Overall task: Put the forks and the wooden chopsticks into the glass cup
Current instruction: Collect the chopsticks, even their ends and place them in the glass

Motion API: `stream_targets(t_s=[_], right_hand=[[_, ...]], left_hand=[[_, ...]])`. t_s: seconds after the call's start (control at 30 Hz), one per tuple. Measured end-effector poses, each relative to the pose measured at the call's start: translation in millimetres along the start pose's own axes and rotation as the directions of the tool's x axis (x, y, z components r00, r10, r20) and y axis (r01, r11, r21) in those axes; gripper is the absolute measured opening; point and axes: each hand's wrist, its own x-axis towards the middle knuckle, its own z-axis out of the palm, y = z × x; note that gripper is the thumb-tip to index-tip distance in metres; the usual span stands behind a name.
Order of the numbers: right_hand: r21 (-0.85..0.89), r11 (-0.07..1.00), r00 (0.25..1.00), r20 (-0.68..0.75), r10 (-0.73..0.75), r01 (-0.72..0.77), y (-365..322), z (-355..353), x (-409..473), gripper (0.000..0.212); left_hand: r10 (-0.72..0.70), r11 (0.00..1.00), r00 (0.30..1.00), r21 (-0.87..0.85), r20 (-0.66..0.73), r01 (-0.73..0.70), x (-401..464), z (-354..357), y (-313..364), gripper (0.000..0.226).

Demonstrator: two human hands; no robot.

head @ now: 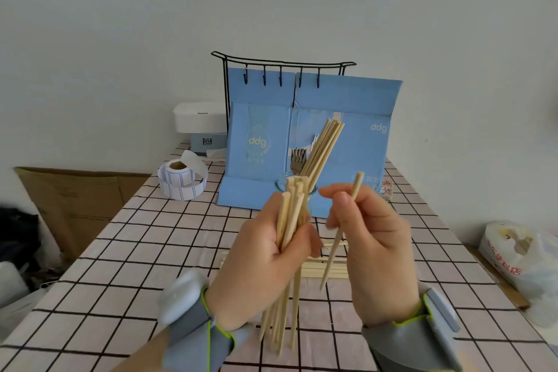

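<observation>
My left hand (262, 263) grips a bundle of several wooden chopsticks (288, 220), held upright above the table. My right hand (371, 238) pinches a single chopstick (356, 187), tilted slightly, just right of the bundle. Behind both hands stands the glass cup (282, 183), mostly hidden by the bundle. Forks (298, 158) and several chopsticks (324, 145) stand in it, leaning right. More loose chopsticks (335, 269) lie flat on the tablecloth between and below my hands.
A blue cardboard box (347, 106) stands open behind the cup, with a black wire hook rack (280, 65) at its back. A label roll (181, 180) and a white lidded box (199, 119) sit at the far left. A plastic bag (519, 254) lies off the right edge.
</observation>
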Motion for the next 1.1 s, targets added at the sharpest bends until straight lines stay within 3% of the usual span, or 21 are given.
stream_targets(t_s=[0.1, 0.23, 0.47, 0.57, 0.73, 0.87, 0.97, 1.1], right_hand=[[-0.002, 1.000, 0.998, 0.057, -0.030, 0.030, -7.3, 2.4, -3.6, 0.012], [0.081, 0.997, 0.989, 0.151, -0.005, -0.007, -21.4, 8.2, -5.2, 0.017], [-0.029, 0.999, 0.980, 0.195, 0.039, -0.034, -23.6, 8.8, -1.2, 0.016], [-0.052, 0.998, 0.974, 0.225, -0.010, 0.022, -22.5, 7.0, -1.5, 0.016], [-0.125, 0.976, 0.969, 0.193, -0.152, 0.178, -17.5, 9.6, -3.0, 0.025], [-0.086, 0.992, 0.986, 0.150, -0.078, 0.091, -18.9, 12.1, -3.6, 0.010], [0.005, 1.000, 0.992, 0.122, 0.010, -0.011, -21.0, 12.6, -3.4, 0.014], [0.107, 0.985, 0.983, 0.144, 0.117, -0.133, -15.1, 11.1, -1.9, 0.020]], left_hand=[[-0.015, 1.000, 1.000, -0.003, -0.028, 0.015, -1.5, 2.8, -1.3, 0.003], [-0.007, 1.000, 1.000, -0.020, 0.008, 0.007, -2.2, 4.9, -1.7, 0.014], [0.060, 0.994, 0.989, -0.100, 0.137, -0.047, -4.2, 2.3, 2.3, 0.012], [0.045, 0.993, 0.987, -0.112, 0.153, -0.028, -5.0, 0.4, 1.5, 0.007], [0.001, 0.974, 0.979, -0.222, 0.203, 0.045, -4.0, 1.4, -1.6, 0.028], [-0.068, 0.942, 0.977, -0.311, 0.204, 0.130, -3.9, 0.6, -6.7, 0.036], [-0.066, 0.939, 0.984, -0.324, 0.165, 0.117, -3.8, 0.3, -5.3, 0.019], [-0.076, 0.919, 0.989, -0.376, 0.130, 0.120, -1.4, -3.4, -10.9, 0.018]])
